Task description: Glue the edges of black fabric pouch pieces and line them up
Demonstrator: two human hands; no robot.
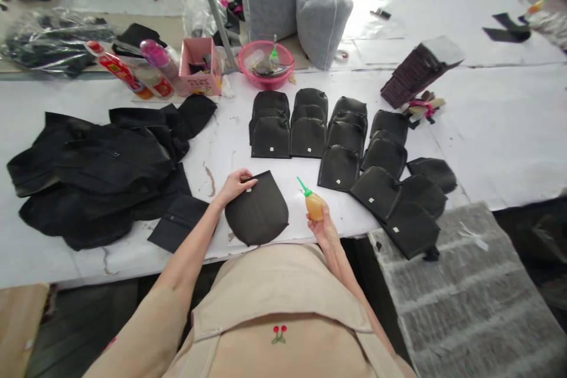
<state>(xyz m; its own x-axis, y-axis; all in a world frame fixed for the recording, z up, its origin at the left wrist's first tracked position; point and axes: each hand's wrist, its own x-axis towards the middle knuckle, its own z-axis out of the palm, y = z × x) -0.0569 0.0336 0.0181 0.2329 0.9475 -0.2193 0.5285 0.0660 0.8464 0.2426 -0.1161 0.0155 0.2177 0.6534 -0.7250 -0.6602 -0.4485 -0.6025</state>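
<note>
My left hand (239, 184) grips the upper left edge of a black leather-like piece (257, 212) with a rounded lower end, lying at the table's front edge. A small white tag shows beside my fingertips. In my right hand (323, 225) is a glue bottle (315, 205), a squeeze bottle with amber contents and a green nozzle that tilts up and left, apart from the piece. Beyond both hands, similar black pieces (271, 137) lie in overlapping columns. To my left is a heap of black pieces (93, 165).
At the back stand a pink basin (266, 78), a pink box (200, 82), several bottles (119, 71) and two stuffed grey bags (272, 0). A dark bundled stack (405, 74) is at the right. A grey wrapped slab (469, 289) adjoins the front right table edge.
</note>
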